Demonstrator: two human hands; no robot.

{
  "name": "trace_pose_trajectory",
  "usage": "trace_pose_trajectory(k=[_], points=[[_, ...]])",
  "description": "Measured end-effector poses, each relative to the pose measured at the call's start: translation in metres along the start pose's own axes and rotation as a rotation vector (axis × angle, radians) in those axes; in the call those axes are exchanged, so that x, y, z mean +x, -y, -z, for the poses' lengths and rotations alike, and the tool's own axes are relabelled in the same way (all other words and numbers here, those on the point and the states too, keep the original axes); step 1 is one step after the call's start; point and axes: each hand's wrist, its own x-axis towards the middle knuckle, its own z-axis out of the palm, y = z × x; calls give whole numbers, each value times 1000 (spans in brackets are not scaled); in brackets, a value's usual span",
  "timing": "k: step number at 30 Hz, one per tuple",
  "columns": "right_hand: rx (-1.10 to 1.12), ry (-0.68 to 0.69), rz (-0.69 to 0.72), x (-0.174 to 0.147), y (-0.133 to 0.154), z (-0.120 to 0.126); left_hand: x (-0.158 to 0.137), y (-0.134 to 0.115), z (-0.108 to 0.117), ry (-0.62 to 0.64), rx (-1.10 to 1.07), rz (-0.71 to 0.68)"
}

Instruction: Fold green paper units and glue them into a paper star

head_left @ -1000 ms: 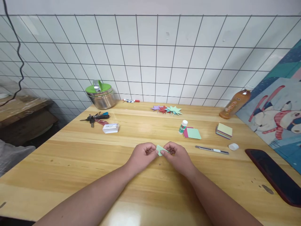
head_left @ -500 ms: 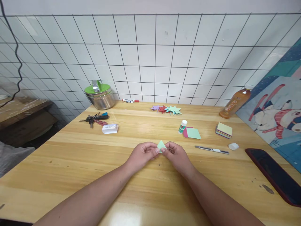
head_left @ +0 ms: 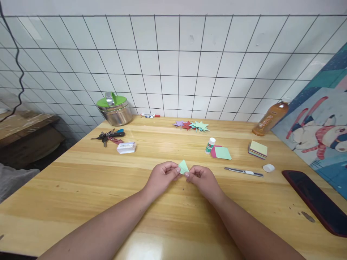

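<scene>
A small folded piece of light green paper (head_left: pixel 183 167) is held up between both hands, just above the wooden table (head_left: pixel 173 231). My left hand (head_left: pixel 163 176) pinches its left edge with thumb and fingers. At its lower right corner, the thumb and fingertips of my right hand (head_left: pixel 202 179) are closed on the same paper. Beyond it lie folded paper stars (head_left: pixel 200 126) in purple, red and light green. To the right, a glue stick (head_left: pixel 210 145) stands upright beside flat green and pink paper squares (head_left: pixel 223 153).
A utility knife (head_left: pixel 244 172), a white cap (head_left: pixel 268 168), a stack of coloured paper (head_left: pixel 257 149) and a phone (head_left: pixel 316 202) lie to the right. A tilted bottle (head_left: pixel 271 118) leans behind. Leftward are keys (head_left: pixel 108 135), a small white box (head_left: pixel 126 147) and a lidded steel pot (head_left: pixel 117 112).
The green paper has turned and shifted slightly left in the hands. The right fingers have slid to its lower corner, so more of the paper shows.
</scene>
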Motion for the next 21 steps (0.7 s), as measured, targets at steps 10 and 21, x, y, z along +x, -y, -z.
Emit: trace_pose_trajectory(k=[10, 21], points=[[20, -36, 64, 0, 3, -1, -3, -2, -1, 28, 13, 37], [-33, -146, 83, -1, 0, -6, -5, 2, -2, 122, 68, 63]])
